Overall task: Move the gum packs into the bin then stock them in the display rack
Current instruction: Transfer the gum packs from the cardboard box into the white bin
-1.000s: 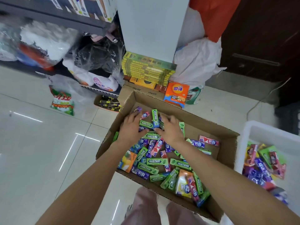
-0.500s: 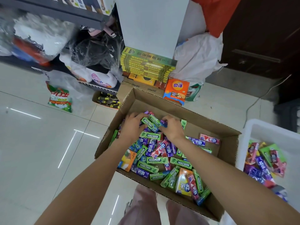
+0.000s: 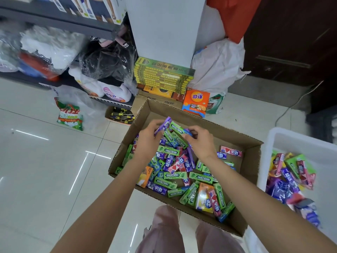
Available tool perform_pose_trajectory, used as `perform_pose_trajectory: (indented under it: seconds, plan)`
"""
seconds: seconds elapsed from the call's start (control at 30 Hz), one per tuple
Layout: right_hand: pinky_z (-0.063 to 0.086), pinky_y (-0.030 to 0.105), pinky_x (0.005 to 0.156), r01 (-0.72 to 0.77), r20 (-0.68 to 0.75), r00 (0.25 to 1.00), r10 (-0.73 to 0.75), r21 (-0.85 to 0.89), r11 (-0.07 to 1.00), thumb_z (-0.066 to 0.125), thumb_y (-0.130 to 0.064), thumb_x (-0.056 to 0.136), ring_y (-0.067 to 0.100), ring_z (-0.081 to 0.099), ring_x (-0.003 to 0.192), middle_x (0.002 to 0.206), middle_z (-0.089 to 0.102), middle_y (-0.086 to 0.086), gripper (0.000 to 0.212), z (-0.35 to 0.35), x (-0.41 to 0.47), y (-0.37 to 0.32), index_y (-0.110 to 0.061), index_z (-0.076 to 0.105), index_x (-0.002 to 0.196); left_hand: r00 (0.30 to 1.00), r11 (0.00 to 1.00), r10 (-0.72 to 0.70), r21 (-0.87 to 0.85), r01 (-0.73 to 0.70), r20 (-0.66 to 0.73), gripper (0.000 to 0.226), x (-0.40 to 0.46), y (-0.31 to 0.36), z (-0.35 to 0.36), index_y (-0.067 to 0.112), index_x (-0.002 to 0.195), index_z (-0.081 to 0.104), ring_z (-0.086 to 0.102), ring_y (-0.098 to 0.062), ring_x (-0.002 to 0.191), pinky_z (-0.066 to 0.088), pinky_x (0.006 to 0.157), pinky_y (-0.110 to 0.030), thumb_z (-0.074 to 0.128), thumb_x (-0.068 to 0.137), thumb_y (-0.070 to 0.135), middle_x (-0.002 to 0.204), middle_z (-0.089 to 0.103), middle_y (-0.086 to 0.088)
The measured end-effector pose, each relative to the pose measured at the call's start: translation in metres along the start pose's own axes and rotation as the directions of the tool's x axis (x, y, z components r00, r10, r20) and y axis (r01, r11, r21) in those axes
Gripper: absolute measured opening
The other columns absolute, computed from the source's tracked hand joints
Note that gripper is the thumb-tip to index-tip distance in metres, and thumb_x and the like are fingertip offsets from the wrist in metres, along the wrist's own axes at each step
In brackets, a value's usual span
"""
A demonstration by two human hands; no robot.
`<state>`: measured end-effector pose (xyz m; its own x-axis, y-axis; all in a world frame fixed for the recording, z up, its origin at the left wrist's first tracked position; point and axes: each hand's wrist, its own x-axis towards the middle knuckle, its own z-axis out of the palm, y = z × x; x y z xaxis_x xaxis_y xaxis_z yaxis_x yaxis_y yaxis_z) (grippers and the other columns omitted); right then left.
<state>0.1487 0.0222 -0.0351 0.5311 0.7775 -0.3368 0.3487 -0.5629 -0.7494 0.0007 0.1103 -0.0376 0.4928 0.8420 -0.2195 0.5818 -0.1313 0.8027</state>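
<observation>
Your pink-trousered knees (image 3: 164, 232) sit at the bottom of the view, and both your forearms reach forward over the open cardboard box (image 3: 204, 119) on the tiled floor (image 3: 45, 170). The near half of the box is littered with loose gum packs (image 3: 182, 179), green, purple, red and orange, lying flat and crossed over one another.

Further in, your left hand (image 3: 148, 141) is curled, thumb and fingers closed around a purple pack (image 3: 163, 125) lifted at a tilt above the heap. Your right hand (image 3: 202, 141) is curled too, fingertips pinching a small blue-purple pack (image 3: 187, 132). A green pack (image 3: 176, 127) lies between your two hands, touching the gathered bunch; whether either hand holds it, you cannot tell.

To your right, the white bin (image 3: 291, 141) stands just beside the box with more gum packs in it.

Beyond the box lean an orange packet (image 3: 196, 102) and a stack of yellow-green boxes (image 3: 162, 77).
</observation>
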Motion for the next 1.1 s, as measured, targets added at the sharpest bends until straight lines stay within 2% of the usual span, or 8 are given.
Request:
perform_pose_trajectory:
  seconds: [0.17, 0.3, 0.43, 0.5, 0.67, 0.8, 0.97, 1.1]
  plan:
    - [0.047, 0.026, 0.09, 0.045, -0.03, 0.999, -0.044, 0.048, 0.998, 0.066, -0.027, 0.086, 0.012, 0.06, 0.099, 0.108, 0.067, 0.001, 0.031, -0.037, -0.016, 0.0, -0.013, 0.063, 0.114, 0.993, 0.976, -0.069, -0.213, 0.048, -0.091, 0.023, -0.021, 0.038, 0.012, 0.02, 0.112, 0.059, 0.063, -0.01, 0.099, 0.052, 0.085, -0.028, 0.056, 0.092, 0.009, 0.101, 0.064, 0.013]
    - [0.05, 0.028, 0.087, 0.066, -0.106, 0.993, -0.049, 0.159, 0.985, 0.065, -0.025, 0.087, 0.009, 0.059, 0.092, 0.101, 0.066, -0.002, 0.027, -0.083, -0.04, 0.025, -0.014, 0.063, 0.112, 0.982, 0.868, -0.178, -0.481, 0.125, -0.066, 0.021, -0.044, 0.088, 0.054, 0.017, 0.106, 0.056, 0.07, -0.014, 0.086, 0.056, 0.075, -0.029, 0.058, 0.09, 0.003, 0.096, 0.065, 0.008]
    - [0.048, 0.009, 0.07, 0.075, -0.188, 0.981, -0.039, 0.186, 0.98, 0.062, -0.019, 0.09, 0.005, 0.059, 0.08, 0.09, 0.064, -0.004, 0.025, -0.148, -0.073, 0.075, -0.016, 0.06, 0.114, 0.992, 0.845, -0.126, -0.522, 0.119, 0.023, 0.031, -0.072, 0.138, 0.118, 0.017, 0.113, 0.053, 0.069, -0.006, 0.071, 0.055, 0.075, -0.031, 0.053, 0.09, -0.004, 0.099, 0.063, -0.001]
    - [0.045, 0.011, 0.067, 0.073, -0.239, 0.971, -0.034, 0.154, 0.985, 0.06, -0.018, 0.09, 0.01, 0.06, 0.08, 0.089, 0.064, 0.0, 0.027, -0.182, -0.09, 0.109, -0.019, 0.059, 0.117, 0.991, 0.841, -0.117, -0.524, 0.133, 0.064, 0.034, -0.088, 0.16, 0.158, 0.016, 0.114, 0.052, 0.067, -0.003, 0.067, 0.054, 0.075, -0.026, 0.05, 0.09, -0.008, 0.094, 0.061, 0.001]
    - [0.035, 0.014, 0.069, -0.026, -0.266, 0.963, 0.045, 0.077, 0.997, 0.059, -0.014, 0.09, 0.014, 0.059, 0.087, 0.104, 0.067, 0.004, 0.02, -0.24, -0.119, 0.185, -0.011, 0.065, 0.109, 0.991, 0.949, -0.083, -0.294, 0.111, 0.106, 0.036, -0.118, 0.2, 0.25, 0.005, 0.121, 0.055, 0.057, 0.006, 0.059, 0.044, 0.055, -0.006, 0.05, 0.088, -0.009, 0.083, 0.058, 0.002]
    - [0.034, 0.017, 0.07, -0.131, -0.218, 0.967, 0.136, 0.036, 0.991, 0.058, -0.016, 0.091, 0.018, 0.058, 0.088, 0.11, 0.067, 0.008, 0.023, -0.253, -0.131, 0.225, -0.01, 0.065, 0.113, 0.99, 0.997, -0.069, -0.038, 0.074, 0.127, 0.034, -0.125, 0.198, 0.297, 0.013, 0.119, 0.058, 0.063, -0.026, 0.091, 0.053, 0.08, -0.036, 0.056, 0.088, -0.002, 0.103, 0.065, -0.015]
    - [0.037, 0.019, 0.078, -0.192, -0.104, 0.975, 0.194, 0.034, 0.981, 0.06, -0.018, 0.09, 0.023, 0.06, 0.103, 0.113, 0.065, 0.008, 0.027, -0.252, -0.14, 0.242, -0.011, 0.062, 0.116, 0.991, 0.974, -0.074, 0.223, 0.048, 0.11, 0.039, -0.134, 0.182, 0.317, 0.012, 0.12, 0.058, 0.06, -0.027, 0.104, 0.048, 0.089, -0.032, 0.049, 0.087, -0.005, 0.117, 0.063, -0.011]
    - [0.042, 0.025, 0.09, -0.124, -0.081, 0.989, 0.128, 0.052, 0.991, 0.06, -0.01, 0.088, 0.021, 0.06, 0.106, 0.113, 0.064, 0.008, 0.029, -0.252, -0.148, 0.24, -0.008, 0.062, 0.116, 0.99, 0.976, -0.004, 0.217, -0.027, 0.143, 0.039, -0.152, 0.184, 0.313, 0.014, 0.129, 0.053, 0.06, -0.022, 0.103, 0.044, 0.087, -0.025, 0.05, 0.092, 0.004, 0.124, 0.059, -0.007]
